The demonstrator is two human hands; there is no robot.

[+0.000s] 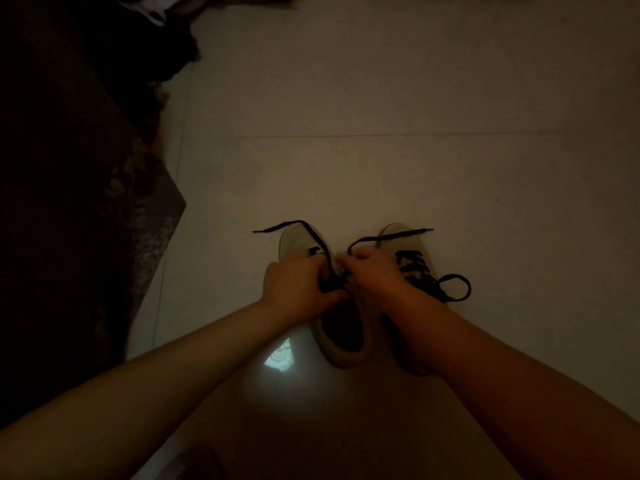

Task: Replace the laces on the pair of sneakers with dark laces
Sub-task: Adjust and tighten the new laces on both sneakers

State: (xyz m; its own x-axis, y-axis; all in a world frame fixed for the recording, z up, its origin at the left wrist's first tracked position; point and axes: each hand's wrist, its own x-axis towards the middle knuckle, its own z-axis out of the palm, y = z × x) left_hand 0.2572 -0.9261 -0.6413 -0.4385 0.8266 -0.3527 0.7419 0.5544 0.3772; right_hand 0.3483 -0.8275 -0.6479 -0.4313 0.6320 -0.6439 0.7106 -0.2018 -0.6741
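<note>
While L hand (294, 285) & R hand (372, 271) fingers pinch dark lace (320, 242), 2 sneakers (346, 337) sit together.

Sneakers (346, 306) side by side on floor (381, 98)

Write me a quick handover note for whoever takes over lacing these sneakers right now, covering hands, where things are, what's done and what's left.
Left hand and right hand both grip the dark lace over the left pale low-top sneaker, fingers curled round the strands.
Its two loose ends trail out past the toes, one to each side.
Both sneakers stand side by side on the pale tiled floor, toes pointing away.
Done: the right pale low-top sneaker carries dark lacing with a tied loop at its side.
Left: finish and tie the knot on the left sneaker. How far its eyelets are threaded is hidden by the hands and dim light.
</note>
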